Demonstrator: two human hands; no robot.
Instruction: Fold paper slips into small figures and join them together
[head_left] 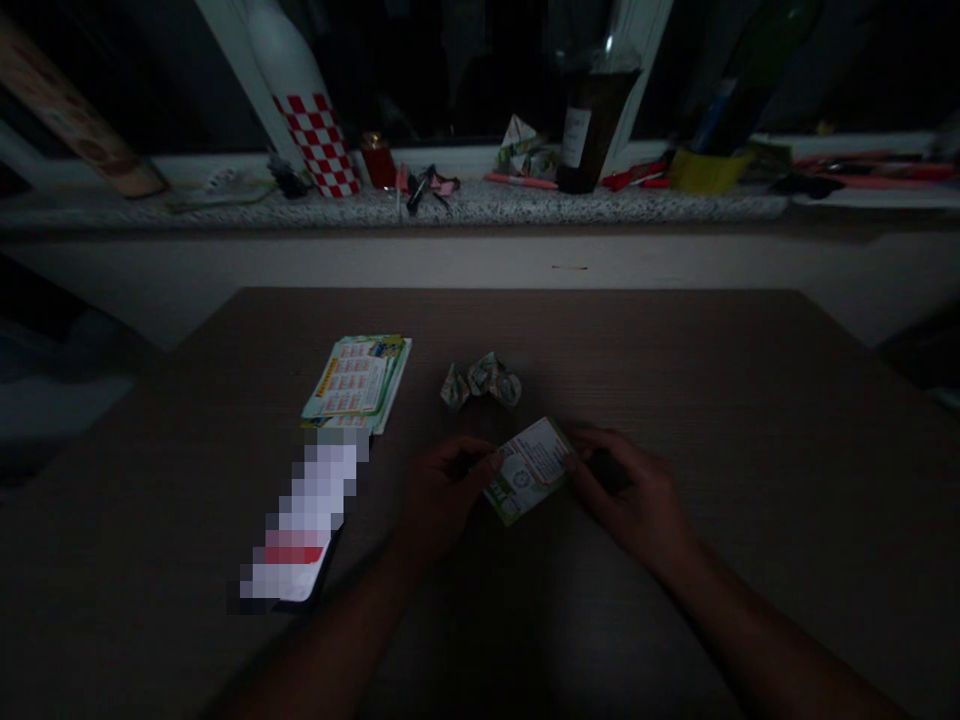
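Observation:
A small printed paper [529,468], white and green with text on it, is held between my two hands just above the table. My left hand [448,490] pinches its left edge between thumb and fingers. At the right edge, the thumb and fingers of my right hand [634,485] grip the same paper. Just beyond it lie several small folded paper pieces [491,378], close together. A stack of printed papers [352,380] rests to the left of them. The room is dim, so fine print cannot be read.
A phone with a lit, blurred screen [307,520] lies on the brown table [712,380] left of my left hand. Along the granite sill [465,208] stand a white bottle with red checks [319,140], a dark cup [592,130], a yellow pot [705,170] and small clutter.

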